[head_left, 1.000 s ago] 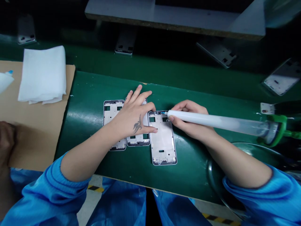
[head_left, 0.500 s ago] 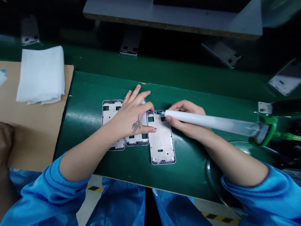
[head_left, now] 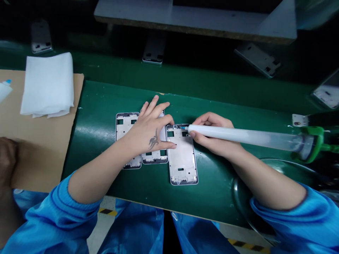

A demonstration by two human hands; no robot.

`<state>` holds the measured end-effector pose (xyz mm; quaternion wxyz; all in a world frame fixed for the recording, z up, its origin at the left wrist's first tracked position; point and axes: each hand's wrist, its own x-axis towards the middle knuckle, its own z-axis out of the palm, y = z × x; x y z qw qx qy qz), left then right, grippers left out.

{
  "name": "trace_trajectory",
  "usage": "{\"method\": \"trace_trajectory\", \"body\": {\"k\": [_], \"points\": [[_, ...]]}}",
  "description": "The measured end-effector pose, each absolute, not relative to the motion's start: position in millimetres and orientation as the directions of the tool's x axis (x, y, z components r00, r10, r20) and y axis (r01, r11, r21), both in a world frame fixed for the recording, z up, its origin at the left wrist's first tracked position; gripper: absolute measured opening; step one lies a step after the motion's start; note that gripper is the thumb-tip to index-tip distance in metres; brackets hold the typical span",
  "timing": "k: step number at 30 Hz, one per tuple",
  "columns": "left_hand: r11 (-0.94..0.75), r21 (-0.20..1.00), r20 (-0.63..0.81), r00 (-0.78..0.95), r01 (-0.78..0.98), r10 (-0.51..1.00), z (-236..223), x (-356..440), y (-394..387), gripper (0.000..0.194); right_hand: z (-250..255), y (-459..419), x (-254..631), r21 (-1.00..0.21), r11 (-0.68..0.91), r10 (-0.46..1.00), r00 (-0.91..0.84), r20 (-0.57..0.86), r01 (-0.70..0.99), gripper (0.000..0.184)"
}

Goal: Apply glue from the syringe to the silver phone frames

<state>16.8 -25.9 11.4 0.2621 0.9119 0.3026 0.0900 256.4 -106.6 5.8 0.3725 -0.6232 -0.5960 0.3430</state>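
- Co-worker's hand (head_left: 7, 157); partly seen at the left edge, by the brown board (head_left: 42, 148)
- White tube (head_left: 4, 90), blue-tipped; laid on the board
- White cloth (head_left: 47, 84), folded; laid over the board's far right corner
- Left frame (head_left: 122, 131), pale, dark-ended, with square openings; laid flat on the green table (head_left: 214, 187), partly covered by the left arm
- Left hand (head_left: 152, 132), marked with a dark design; spread wide, palm down, over the middle frame (head_left: 155, 157), its thumb laid over the near frame's left edge
- Near frame (head_left: 182, 155); laid flat just beside the middle frame, set lower on the table
- Syringe (head_left: 238, 135), white-filled, green-ended; tip held at the near frame's top end
- Right hand (head_left: 214, 132); closed around the syringe's front end, between thumb and fingers
- Clear round vessel (head_left: 235, 188); partly hidden by the right forearm
- Four further frames (head_left: 258, 58); spaced apart beyond the table
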Motion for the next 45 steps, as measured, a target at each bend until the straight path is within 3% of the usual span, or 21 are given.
{"method": "trace_trajectory", "body": {"k": [7,10,14,16,18,20,24,27,31,34,38,45], "points": [[-0.670,0.532,-0.017,0.798,0.518,0.603,14,17,-26,0.068,5,-105,256,-0.890,-0.001,0.999,0.032,0.015,0.455,0.023],[-0.693,0.515,0.020,0.801,0.504,0.598,14,15,-25,0.066,4,-110,261,-0.863,0.076,0.996,0.002,0.089,0.499,0.021],[-0.735,0.425,0.101,0.780,0.528,0.618,11,11,-18,0.077,0,-102,272,-0.649,0.307,0.951,-0.196,0.239,0.696,0.043],[-0.746,0.385,0.133,0.767,0.544,0.628,9,10,-13,0.093,-4,-80,283,-0.520,0.307,0.944,-0.184,0.276,0.797,0.052],[-0.753,0.362,0.149,0.764,0.549,0.628,9,10,-9,0.107,-7,-48,297,-0.450,0.243,0.950,-0.117,0.290,0.859,0.058],[-0.763,0.338,0.148,0.770,0.550,0.621,9,10,-7,0.112,-9,-13,318,-0.459,0.156,0.958,-0.021,0.286,0.875,0.059],[-0.767,0.274,0.147,0.762,0.581,0.630,7,8,-6,0.106,-10,24,375,-0.536,-0.187,0.881,0.382,0.278,0.823,0.049],[-0.760,0.255,0.148,0.753,0.597,0.641,4,6,-5,0.104,-11,23,423,-0.513,-0.371,0.786,0.556,0.270,0.774,0.045],[-0.763,0.251,0.142,0.757,0.596,0.638,-2,4,-4,0.101,-9,21,476,-0.475,-0.458,0.739,0.619,0.267,0.751,0.077],[-0.763,0.261,0.152,0.755,0.591,0.638,-5,1,-4,0.100,-5,25,498,-0.450,-0.526,0.737,0.651,0.180,0.721,0.096],[-0.752,0.288,0.142,0.750,0.593,0.646,-4,1,-6,0.101,-2,23,493,-0.382,-0.626,0.698,0.707,0.112,0.679,0.088],[-0.690,0.361,0.046,0.727,0.628,0.685,11,6,-15,0.117,6,-40,419,-0.312,-0.698,0.587,0.764,0.267,0.645,0.082]]}}
